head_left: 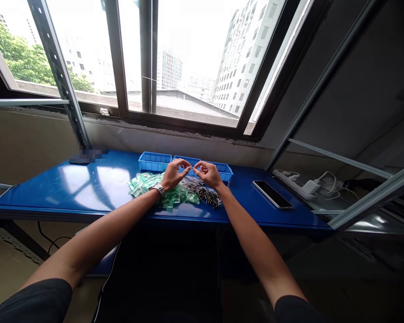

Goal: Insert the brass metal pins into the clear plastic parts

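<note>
Head view: left hand [173, 176] and right hand [208, 174] each show a pinched grip, contents indiscernible; green plastic packets [145, 183] at eight o'clock from them on the tabletop [54, 190] should prove light, limp, slippery, best taken by an edge.

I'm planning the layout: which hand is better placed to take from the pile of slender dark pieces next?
Probably the right hand: it is nearer the pile of slender dark pieces; the left hand is farther left, by green translucent plastic packets.

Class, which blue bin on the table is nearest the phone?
The rightmost blue bin, partly behind the right hand; the others stand farther left.
</note>
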`<act>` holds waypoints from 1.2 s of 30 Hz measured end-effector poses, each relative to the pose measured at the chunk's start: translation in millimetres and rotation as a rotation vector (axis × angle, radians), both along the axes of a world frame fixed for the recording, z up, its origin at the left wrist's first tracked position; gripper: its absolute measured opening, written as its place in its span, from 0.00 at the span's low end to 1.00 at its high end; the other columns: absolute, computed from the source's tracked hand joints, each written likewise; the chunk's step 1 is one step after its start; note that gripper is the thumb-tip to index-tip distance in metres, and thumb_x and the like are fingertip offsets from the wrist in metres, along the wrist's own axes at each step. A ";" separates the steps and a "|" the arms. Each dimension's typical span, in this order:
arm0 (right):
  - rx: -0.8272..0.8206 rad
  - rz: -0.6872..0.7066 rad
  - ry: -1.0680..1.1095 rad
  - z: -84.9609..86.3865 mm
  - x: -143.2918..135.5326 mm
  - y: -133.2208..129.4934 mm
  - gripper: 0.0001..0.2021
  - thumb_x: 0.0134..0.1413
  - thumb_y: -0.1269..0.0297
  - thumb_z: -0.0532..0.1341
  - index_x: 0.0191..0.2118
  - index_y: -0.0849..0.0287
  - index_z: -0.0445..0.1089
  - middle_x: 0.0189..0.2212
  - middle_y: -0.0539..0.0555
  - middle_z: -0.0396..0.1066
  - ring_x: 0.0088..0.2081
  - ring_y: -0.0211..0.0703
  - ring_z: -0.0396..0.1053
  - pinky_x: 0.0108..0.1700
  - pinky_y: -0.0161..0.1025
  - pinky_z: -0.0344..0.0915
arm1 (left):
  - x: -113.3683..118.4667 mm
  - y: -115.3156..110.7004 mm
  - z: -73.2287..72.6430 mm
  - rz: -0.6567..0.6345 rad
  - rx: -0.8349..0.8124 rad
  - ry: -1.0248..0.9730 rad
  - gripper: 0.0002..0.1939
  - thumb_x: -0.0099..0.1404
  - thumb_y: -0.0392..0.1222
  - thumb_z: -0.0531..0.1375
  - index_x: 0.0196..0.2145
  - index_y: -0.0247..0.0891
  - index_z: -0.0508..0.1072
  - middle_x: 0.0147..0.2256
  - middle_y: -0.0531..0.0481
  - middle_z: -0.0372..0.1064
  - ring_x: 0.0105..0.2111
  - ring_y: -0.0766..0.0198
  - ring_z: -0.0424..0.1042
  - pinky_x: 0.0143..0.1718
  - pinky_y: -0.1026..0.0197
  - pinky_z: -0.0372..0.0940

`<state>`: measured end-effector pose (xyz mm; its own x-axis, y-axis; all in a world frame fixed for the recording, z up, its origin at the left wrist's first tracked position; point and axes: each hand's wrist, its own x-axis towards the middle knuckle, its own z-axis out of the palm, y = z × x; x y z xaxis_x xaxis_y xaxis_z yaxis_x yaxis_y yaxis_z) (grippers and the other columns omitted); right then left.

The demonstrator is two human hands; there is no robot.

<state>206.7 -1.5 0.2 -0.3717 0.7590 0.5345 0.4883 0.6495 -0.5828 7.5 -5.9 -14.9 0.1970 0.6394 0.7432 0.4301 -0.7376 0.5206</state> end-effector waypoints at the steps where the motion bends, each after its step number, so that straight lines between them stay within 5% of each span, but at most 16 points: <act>1: -0.014 0.017 -0.024 -0.3 -0.8 0.1 0.14 0.59 0.51 0.62 0.37 0.58 0.75 0.20 0.45 0.59 0.21 0.35 0.55 0.25 0.34 0.53 | 0.0 0.1 0.1 0.001 -0.003 -0.003 0.08 0.69 0.45 0.63 0.36 0.38 0.78 0.34 0.48 0.75 0.37 0.58 0.70 0.35 0.57 0.64; 6: -0.025 -0.019 -0.084 0.9 3.2 3.1 0.16 0.58 0.49 0.63 0.36 0.58 0.77 0.19 0.46 0.62 0.21 0.36 0.56 0.25 0.34 0.53 | 0.6 -0.6 0.8 -0.008 -0.033 -0.008 0.09 0.70 0.46 0.62 0.39 0.39 0.78 0.37 0.47 0.76 0.37 0.58 0.71 0.35 0.58 0.64; 12: 0.050 -0.354 -0.049 7.5 44.0 18.5 0.17 0.56 0.49 0.63 0.33 0.60 0.77 0.20 0.49 0.64 0.23 0.39 0.59 0.28 0.37 0.54 | 0.4 -1.8 2.1 0.009 -0.077 -0.032 0.10 0.72 0.46 0.58 0.42 0.39 0.77 0.38 0.46 0.75 0.36 0.58 0.71 0.33 0.58 0.63; 17: 0.009 -0.485 -0.102 7.3 67.3 23.9 0.18 0.53 0.47 0.65 0.27 0.59 0.75 0.21 0.54 0.68 0.25 0.44 0.64 0.28 0.38 0.54 | 0.9 -0.6 0.9 -0.001 -0.092 -0.027 0.10 0.72 0.45 0.57 0.41 0.39 0.76 0.38 0.46 0.75 0.37 0.57 0.71 0.34 0.58 0.64; 21: -0.048 -0.428 -0.139 10.6 62.7 19.0 0.21 0.55 0.45 0.62 0.26 0.60 0.76 0.23 0.56 0.72 0.27 0.45 0.67 0.29 0.38 0.56 | 0.9 -0.8 1.3 -0.006 -0.094 -0.024 0.10 0.72 0.45 0.57 0.41 0.39 0.76 0.38 0.46 0.75 0.37 0.57 0.72 0.34 0.58 0.64; 28: -0.284 -0.094 -0.270 21.1 56.0 3.2 0.19 0.51 0.46 0.67 0.28 0.60 0.81 0.24 0.54 0.75 0.26 0.40 0.67 0.28 0.36 0.58 | 1.1 -1.5 2.0 0.001 -0.091 -0.006 0.10 0.71 0.45 0.57 0.38 0.39 0.77 0.36 0.47 0.76 0.37 0.57 0.72 0.34 0.57 0.63; 36: -0.300 -0.095 -0.264 20.4 55.2 2.6 0.18 0.48 0.47 0.69 0.33 0.60 0.82 0.22 0.52 0.73 0.26 0.40 0.66 0.29 0.36 0.58 | 1.7 -0.1 0.8 -0.012 -0.089 0.003 0.10 0.70 0.42 0.57 0.36 0.39 0.77 0.33 0.48 0.77 0.35 0.57 0.73 0.32 0.58 0.62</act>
